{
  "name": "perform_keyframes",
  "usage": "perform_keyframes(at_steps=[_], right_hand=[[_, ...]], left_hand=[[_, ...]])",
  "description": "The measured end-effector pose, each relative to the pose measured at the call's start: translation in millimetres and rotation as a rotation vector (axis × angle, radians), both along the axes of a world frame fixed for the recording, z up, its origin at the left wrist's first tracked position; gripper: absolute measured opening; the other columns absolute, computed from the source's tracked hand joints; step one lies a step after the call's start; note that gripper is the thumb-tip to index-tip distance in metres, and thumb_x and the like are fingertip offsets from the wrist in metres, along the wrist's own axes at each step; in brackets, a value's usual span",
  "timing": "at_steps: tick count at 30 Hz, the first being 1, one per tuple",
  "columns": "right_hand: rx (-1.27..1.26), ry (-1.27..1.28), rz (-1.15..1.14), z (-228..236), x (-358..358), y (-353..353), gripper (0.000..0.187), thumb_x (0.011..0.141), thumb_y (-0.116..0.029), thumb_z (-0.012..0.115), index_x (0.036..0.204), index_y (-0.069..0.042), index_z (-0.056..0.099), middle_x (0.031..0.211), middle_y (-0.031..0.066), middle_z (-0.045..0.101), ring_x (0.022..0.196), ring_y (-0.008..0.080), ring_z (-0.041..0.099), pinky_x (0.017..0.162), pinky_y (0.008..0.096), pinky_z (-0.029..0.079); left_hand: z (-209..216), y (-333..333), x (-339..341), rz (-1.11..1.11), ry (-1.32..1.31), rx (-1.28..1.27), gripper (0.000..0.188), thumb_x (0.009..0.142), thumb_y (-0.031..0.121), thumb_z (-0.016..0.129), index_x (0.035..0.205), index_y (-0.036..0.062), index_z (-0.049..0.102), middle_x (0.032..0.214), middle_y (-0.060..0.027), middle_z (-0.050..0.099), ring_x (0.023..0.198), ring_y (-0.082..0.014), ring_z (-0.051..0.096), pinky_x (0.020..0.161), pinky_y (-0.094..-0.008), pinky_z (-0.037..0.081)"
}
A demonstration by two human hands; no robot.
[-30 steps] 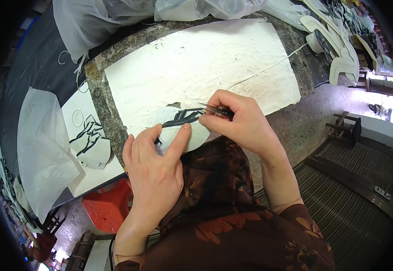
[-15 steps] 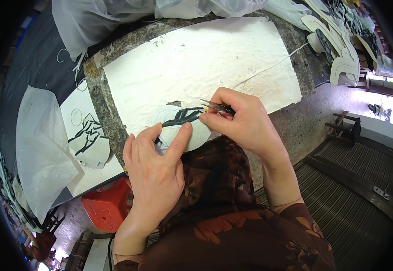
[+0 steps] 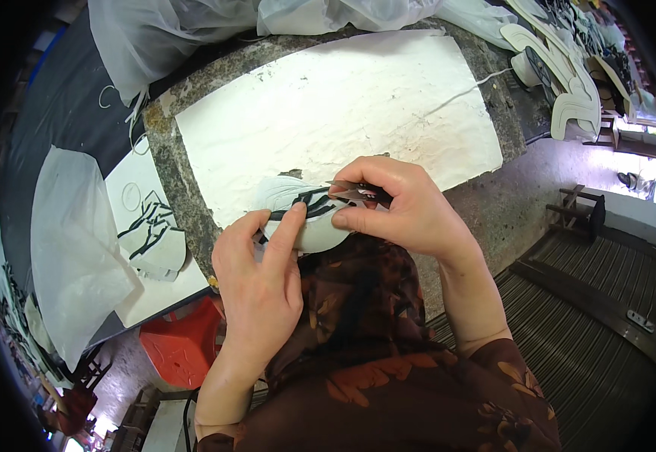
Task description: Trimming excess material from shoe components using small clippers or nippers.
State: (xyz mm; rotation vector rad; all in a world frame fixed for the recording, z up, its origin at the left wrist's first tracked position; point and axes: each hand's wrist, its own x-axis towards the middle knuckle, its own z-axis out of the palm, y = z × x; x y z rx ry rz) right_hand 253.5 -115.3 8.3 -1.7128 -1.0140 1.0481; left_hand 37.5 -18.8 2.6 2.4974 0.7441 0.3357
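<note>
A white shoe upper with black strips [image 3: 316, 233] lies at the front edge of the table, partly over my lap. My left hand [image 3: 258, 275] holds it down from the left, one fingertip pressed on the black strips. My right hand [image 3: 396, 200] is closed round a small pair of dark metal thread snips [image 3: 347, 190]. Their blades point left, just above the black strips. The right thumb touches the right end of the upper. Fingers hide part of the snips' handle and of the upper's right side.
White paper sheet [image 3: 328, 105] covers the stone slab [image 3: 166, 143]. Similar black-and-white uppers [image 3: 154, 245] lie at left beside a plastic sheet [image 3: 75, 248]. A spool [image 3: 527, 68] with white cord stands far right, near pale cut pieces [image 3: 573, 113]. A red stool [image 3: 181, 346] is below left.
The snips have come down closer to the black strips, their blades turned more level. My left fingertip has shifted slightly left onto the strips. The white cord has moved and looks shorter on the paper.
</note>
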Motion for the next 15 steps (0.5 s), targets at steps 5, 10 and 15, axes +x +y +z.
perform_keyframes(at_steps=[5, 10, 15], right_hand=[[0.073, -0.169, 0.016, -6.6, -2.0, 2.3, 0.029, 0.082, -0.013, 0.082, 0.106, -0.002, 0.070, 0.091, 0.0072, 0.067, 0.079, 0.0170, 0.062, 0.072, 0.0296, 0.050], [0.081, -0.134, 0.001, -4.9, 0.5, 9.8, 0.027, 0.082, -0.006, 0.081, 0.106, 0.000, 0.070, 0.088, 0.0025, 0.066, 0.079, 0.0104, 0.059, 0.072, 0.0261, 0.048], [-0.072, 0.303, -0.107, -1.1, -0.2, 14.2, 0.013, 0.087, -0.006, 0.077, 0.097, -0.004, 0.069, 0.085, -0.0042, 0.063, 0.077, 0.0032, 0.054, 0.069, 0.0215, 0.044]], left_hand=[[11.3, 12.0, 5.0, 0.004, 0.014, -0.028, 0.054, 0.084, 0.000, 0.067, 0.137, 0.0122, 0.063, 0.128, -0.0150, 0.055, 0.120, -0.0342, 0.055, 0.105, -0.0429, 0.043], [16.2, 28.4, 12.0, -0.025, -0.023, -0.219, 0.050, 0.082, 0.005, 0.068, 0.132, 0.0106, 0.065, 0.125, -0.0151, 0.056, 0.117, -0.0346, 0.056, 0.101, -0.0453, 0.044], [23.5, 38.4, 11.9, -0.065, -0.026, -0.300, 0.052, 0.081, 0.008, 0.073, 0.132, 0.0090, 0.064, 0.128, -0.0142, 0.056, 0.121, -0.0336, 0.055, 0.103, -0.0428, 0.045]])
